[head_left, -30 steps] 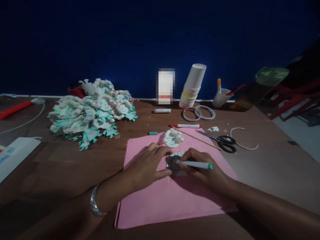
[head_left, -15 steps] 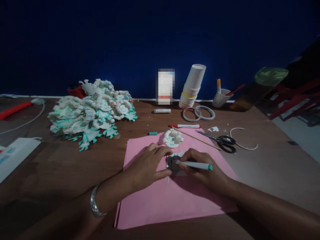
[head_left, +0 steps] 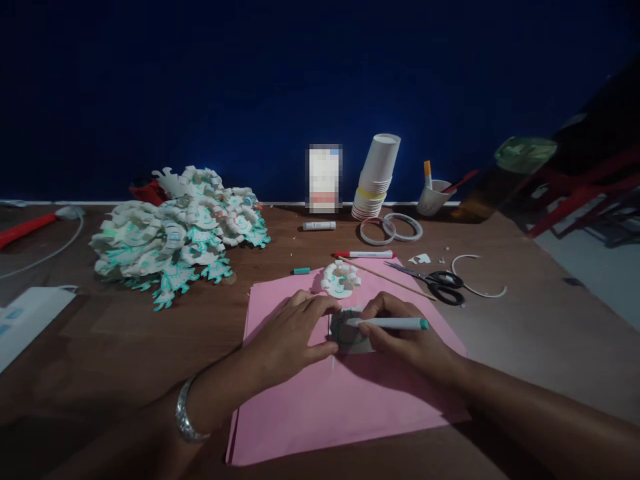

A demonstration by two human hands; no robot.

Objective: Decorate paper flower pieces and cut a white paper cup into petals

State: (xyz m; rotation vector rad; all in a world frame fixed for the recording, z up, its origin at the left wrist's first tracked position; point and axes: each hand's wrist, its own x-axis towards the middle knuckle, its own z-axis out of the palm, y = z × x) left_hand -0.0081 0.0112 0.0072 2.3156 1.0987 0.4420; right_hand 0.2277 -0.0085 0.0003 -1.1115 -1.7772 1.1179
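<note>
My right hand (head_left: 400, 333) grips a white marker with a teal end (head_left: 395, 324), its tip on a small white paper piece (head_left: 350, 333) that lies on a pink sheet (head_left: 340, 400). My left hand (head_left: 290, 330) lies on the sheet with its fingertips pinching the left edge of that piece, holding it down. Just beyond my fingers sits a small curled white paper flower with teal marks (head_left: 340, 279). A teal marker cap (head_left: 301, 271) lies at the sheet's far left corner.
A heap of white and teal paper flowers (head_left: 175, 233) is at the left. Behind the sheet lie a red-capped marker (head_left: 365, 254), a thin stick (head_left: 385, 279), scissors (head_left: 435, 283), a glue stick (head_left: 319, 226), tape rings (head_left: 390, 229), stacked paper cups (head_left: 375, 177) and a cup of tools (head_left: 433, 193).
The view has shifted slightly, so everything sits a little lower and to the left. My hands stay on the paper piece; the marker lies a bit flatter.
</note>
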